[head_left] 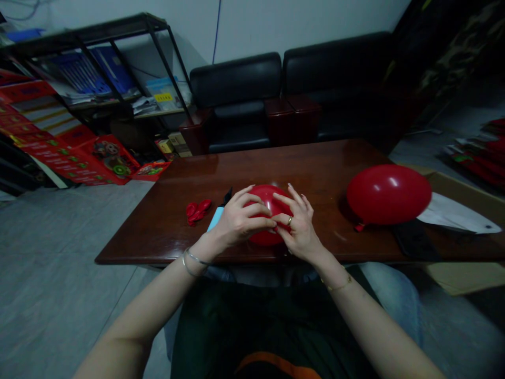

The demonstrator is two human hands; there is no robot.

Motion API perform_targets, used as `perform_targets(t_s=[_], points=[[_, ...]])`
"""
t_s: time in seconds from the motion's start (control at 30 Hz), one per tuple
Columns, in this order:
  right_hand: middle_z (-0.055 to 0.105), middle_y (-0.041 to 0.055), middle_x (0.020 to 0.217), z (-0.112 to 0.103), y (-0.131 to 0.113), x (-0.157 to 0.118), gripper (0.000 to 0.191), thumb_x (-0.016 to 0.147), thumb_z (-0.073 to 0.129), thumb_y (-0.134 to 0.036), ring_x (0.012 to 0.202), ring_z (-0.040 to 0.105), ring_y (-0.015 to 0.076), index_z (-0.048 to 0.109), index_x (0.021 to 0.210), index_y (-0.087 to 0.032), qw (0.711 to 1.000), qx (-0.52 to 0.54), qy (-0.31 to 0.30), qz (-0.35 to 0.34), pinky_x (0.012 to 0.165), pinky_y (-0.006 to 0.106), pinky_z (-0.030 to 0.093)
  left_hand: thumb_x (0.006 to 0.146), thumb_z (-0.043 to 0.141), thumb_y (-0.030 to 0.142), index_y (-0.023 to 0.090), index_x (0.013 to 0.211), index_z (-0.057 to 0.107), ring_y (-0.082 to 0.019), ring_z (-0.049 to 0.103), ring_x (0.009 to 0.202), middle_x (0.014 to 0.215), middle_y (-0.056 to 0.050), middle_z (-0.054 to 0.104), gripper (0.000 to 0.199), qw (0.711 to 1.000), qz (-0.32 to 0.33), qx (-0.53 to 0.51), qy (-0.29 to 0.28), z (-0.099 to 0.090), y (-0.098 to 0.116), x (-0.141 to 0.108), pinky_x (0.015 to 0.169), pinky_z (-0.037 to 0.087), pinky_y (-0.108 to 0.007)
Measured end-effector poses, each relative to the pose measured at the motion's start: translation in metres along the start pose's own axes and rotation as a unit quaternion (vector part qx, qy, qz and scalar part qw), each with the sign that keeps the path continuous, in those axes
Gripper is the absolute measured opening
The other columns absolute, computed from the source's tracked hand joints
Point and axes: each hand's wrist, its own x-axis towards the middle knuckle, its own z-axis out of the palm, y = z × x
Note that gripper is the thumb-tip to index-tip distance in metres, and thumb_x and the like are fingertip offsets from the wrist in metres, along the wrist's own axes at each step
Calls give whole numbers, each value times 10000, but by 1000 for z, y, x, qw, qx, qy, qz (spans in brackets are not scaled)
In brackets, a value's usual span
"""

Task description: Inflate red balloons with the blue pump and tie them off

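Note:
An inflated red balloon (267, 193) is in front of me at the table's near edge, partly covered by my fingers. My left hand (242, 216) reaches over it from the left, thumb and fingertips pinched at its neck. From the other side my right hand (295, 223), with a ring on one finger, pinches the same neck, its other fingers spread against the balloon. The neck itself is mostly hidden between the fingertips. Behind my left hand lies a light blue object (215, 219) with a black tip, perhaps a balloon pump. Several flat red balloons (197, 211) lie left of it.
A second inflated red balloon (389, 195) rests at the right of the brown wooden table (169, 239), beside a white sheet (453, 213) and a cardboard box (469, 187). Black sofas (236, 81) stand behind the table. Red boxes (79, 158) and a shelf are at the left.

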Motion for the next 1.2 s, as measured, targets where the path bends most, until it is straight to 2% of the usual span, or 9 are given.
perform_targets(t_s=[0.27, 0.4, 0.53, 0.67, 0.77, 1.0, 1.1, 1.17, 1.2], points=[[515, 37, 1505, 6, 4, 1, 158, 894, 614, -196, 1547, 215, 311, 741, 928, -284, 1000, 2, -18, -25, 1212, 634, 145, 1002, 549, 250, 270, 955, 701, -162, 600, 1110, 922, 30, 707, 161, 984, 95, 103, -107, -15, 2, 22, 1218, 345, -498], [524, 37, 1488, 7, 6, -2, 173, 878, 632, -188, 1541, 229, 311, 743, 953, -299, 999, 3, -20, -34, 1214, 635, 153, 1012, 523, 258, 252, 1006, 680, -184, 581, 1147, 958, 11, 695, 157, 974, 104, 125, -158, -14, 4, 27, 1232, 320, -502], [545, 32, 1469, 4, 5, -4, 100, 887, 638, -222, 1534, 250, 306, 723, 881, -275, 999, 6, -18, -29, 1216, 635, 161, 1001, 534, 246, 212, 956, 665, -204, 576, 1103, 968, -18, 681, 143, 964, 89, 138, -210, -19, 4, 25, 1227, 297, -484], [573, 43, 1442, 2, 5, -5, 92, 906, 605, -225, 1522, 283, 299, 691, 907, -257, 999, 34, -16, -17, 1217, 645, 169, 987, 560, 275, 219, 977, 639, -220, 554, 1084, 1033, -42, 682, 98, 964, 40, 42, -259, -33, 12, 26, 1116, 367, -440], [587, 52, 1420, 3, 5, -7, 118, 904, 571, -190, 1505, 320, 295, 671, 921, -252, 998, 66, -2, -1, 1206, 651, 204, 989, 555, 354, 221, 954, 616, -221, 544, 1022, 981, -37, 694, 150, 958, -3, -58, -280, -38, 17, 24, 1023, 375, -409], [634, 42, 1340, 8, 8, -13, 51, 892, 675, -254, 1447, 409, 309, 720, 893, -279, 989, 121, 86, 19, 1153, 642, 332, 973, 528, 346, 205, 890, 685, -227, 513, 893, 852, -44, 694, 228, 963, -129, -3, -236, -32, 14, 6, 966, 308, -450], [651, 38, 1304, 13, 6, -14, 91, 880, 692, -228, 1427, 432, 298, 748, 906, -295, 981, 153, 119, 22, 1145, 620, 375, 950, 510, 287, 252, 904, 766, -219, 533, 892, 802, -26, 706, 262, 950, -180, -149, -204, -25, 18, -3, 938, 337, -426], [668, 42, 1268, 17, 3, -15, 129, 877, 688, -199, 1398, 464, 282, 754, 930, -297, 973, 177, 147, 31, 1134, 594, 410, 974, 458, 261, 281, 1081, 773, -203, 549, 858, 764, -15, 729, 333, 930, -222, -263, -132, -12, 26, -9, 914, 373, -398], [678, 42, 1244, 19, 1, -15, 148, 874, 690, -187, 1379, 482, 275, 756, 946, -299, 969, 181, 162, 38, 1127, 582, 425, 984, 462, 268, 277, 1170, 750, -199, 548, 827, 723, -9, 736, 343, 922, -251, -288, -69, -3, 32, -11, 909, 385, -393]])
